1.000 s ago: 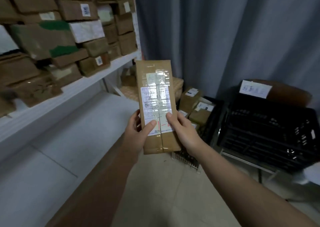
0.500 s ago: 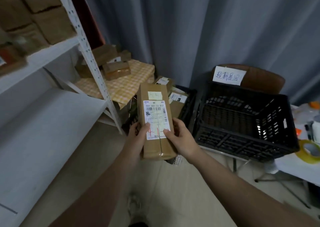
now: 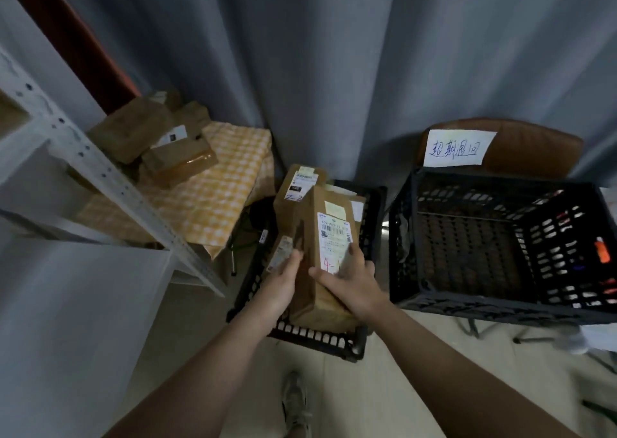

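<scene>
A long brown parcel (image 3: 334, 237) with a white shipping label and red writing stands nearly upright in front of me. My left hand (image 3: 278, 282) holds its left side, and my right hand (image 3: 349, 279) grips its right edge with the thumb across the front. The parcel's lower end sits inside a small black crate (image 3: 317, 341) on the floor. Other brown parcels (image 3: 297, 187) stand in the crate behind it.
A larger black crate (image 3: 500, 307) sits to the right on a brown chair bearing a handwritten paper sign (image 3: 457, 147). Left of the small crate, a checked cloth (image 3: 217, 200) carries stacked parcels (image 3: 160, 137). A white shelf post (image 3: 110, 170) slants at left. Grey curtain behind.
The view swung right and down from the shelves to the crates. Both hands lowered the parcel from chest height into the small black crate among the other parcels.
</scene>
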`<move>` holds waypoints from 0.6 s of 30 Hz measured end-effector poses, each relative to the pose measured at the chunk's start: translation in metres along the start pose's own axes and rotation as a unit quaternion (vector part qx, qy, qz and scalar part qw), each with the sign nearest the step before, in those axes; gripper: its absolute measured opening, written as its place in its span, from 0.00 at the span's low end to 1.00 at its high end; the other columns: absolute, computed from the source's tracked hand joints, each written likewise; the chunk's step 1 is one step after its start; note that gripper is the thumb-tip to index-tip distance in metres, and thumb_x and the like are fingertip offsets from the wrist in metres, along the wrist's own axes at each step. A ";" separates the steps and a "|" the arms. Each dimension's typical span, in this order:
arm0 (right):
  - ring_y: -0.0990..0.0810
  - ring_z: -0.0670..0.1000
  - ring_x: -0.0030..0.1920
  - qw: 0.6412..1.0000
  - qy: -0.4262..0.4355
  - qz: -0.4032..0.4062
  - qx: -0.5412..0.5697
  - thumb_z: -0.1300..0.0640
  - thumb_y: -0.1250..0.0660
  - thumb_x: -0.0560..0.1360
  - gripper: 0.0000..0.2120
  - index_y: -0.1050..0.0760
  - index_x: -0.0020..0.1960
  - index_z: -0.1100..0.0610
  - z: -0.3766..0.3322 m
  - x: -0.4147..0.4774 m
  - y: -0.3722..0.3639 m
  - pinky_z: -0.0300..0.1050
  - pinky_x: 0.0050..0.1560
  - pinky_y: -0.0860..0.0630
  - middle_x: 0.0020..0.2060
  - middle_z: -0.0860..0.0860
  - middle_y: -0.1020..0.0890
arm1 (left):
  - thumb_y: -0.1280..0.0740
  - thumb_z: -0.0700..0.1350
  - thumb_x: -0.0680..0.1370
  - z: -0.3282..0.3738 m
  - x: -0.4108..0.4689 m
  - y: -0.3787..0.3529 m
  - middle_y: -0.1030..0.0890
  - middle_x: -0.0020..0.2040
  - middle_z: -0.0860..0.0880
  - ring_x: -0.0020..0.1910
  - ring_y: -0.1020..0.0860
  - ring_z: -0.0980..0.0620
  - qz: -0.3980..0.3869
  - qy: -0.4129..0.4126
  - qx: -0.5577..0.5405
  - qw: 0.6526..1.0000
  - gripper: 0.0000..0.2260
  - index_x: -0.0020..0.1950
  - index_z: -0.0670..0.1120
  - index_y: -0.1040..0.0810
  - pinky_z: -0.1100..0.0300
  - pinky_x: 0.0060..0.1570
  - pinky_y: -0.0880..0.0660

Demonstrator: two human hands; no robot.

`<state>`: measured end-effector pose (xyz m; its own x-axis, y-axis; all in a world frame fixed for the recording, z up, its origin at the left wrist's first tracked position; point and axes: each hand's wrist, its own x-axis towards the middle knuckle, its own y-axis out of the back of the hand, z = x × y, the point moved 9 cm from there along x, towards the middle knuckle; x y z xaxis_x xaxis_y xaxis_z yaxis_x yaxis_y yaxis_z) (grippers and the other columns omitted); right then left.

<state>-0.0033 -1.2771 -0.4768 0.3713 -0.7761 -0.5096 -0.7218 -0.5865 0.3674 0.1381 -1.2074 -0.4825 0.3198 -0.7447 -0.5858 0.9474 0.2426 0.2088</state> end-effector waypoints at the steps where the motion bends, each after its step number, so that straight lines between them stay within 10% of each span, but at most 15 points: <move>1: 0.40 0.58 0.69 1.000 -0.001 0.006 -0.014 0.32 0.28 0.62 0.54 0.60 0.74 0.39 0.000 0.012 0.000 0.51 0.64 0.35 0.68 0.54 0.43 | 0.53 0.68 0.77 0.007 0.014 0.001 0.30 0.70 0.52 0.68 0.32 0.50 -0.016 -0.001 0.024 1.000 0.27 0.70 0.59 0.30 0.54 0.67 0.37; 8: 0.34 0.61 0.62 0.988 -0.029 0.068 -0.138 0.37 0.29 0.59 0.51 0.58 0.72 0.38 0.024 0.069 0.023 0.59 0.59 0.28 0.61 0.55 0.38 | 0.47 0.60 0.81 0.035 0.100 -0.005 0.25 0.59 0.57 0.63 0.28 0.56 -0.106 -0.071 0.141 0.982 0.19 0.66 0.54 0.27 0.65 0.50 0.33; 11: 0.34 0.61 0.63 0.977 0.010 0.009 -0.211 0.34 0.30 0.57 0.56 0.64 0.73 0.37 0.034 0.084 0.023 0.60 0.59 0.27 0.63 0.55 0.38 | 0.38 0.53 0.80 0.028 0.134 0.024 0.32 0.71 0.48 0.69 0.33 0.48 -0.022 -0.086 0.139 0.986 0.25 0.75 0.48 0.39 0.52 0.64 0.32; 14: 0.39 0.61 0.68 0.929 0.072 -0.080 -0.354 0.35 0.28 0.61 0.58 0.68 0.73 0.38 0.045 0.098 0.004 0.59 0.66 0.35 0.71 0.55 0.43 | 0.32 0.53 0.76 0.004 0.146 0.050 0.42 0.76 0.51 0.72 0.39 0.51 0.028 -0.074 0.104 0.991 0.37 0.78 0.49 0.49 0.51 0.69 0.37; 18: 0.45 0.58 0.72 0.852 0.150 -0.183 -0.468 0.41 0.25 0.61 0.60 0.67 0.75 0.42 0.059 0.110 -0.038 0.61 0.70 0.46 0.74 0.54 0.47 | 0.31 0.51 0.76 -0.055 0.154 0.056 0.32 0.70 0.51 0.63 0.29 0.54 -0.015 0.001 0.078 0.997 0.33 0.77 0.48 0.43 0.69 0.50 0.28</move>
<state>0.0307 -1.3263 -0.5923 0.7051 -0.4439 -0.5529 0.2035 -0.6203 0.7575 0.2409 -1.2747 -0.6038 0.2921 -0.7489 -0.5948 0.9429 0.1215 0.3102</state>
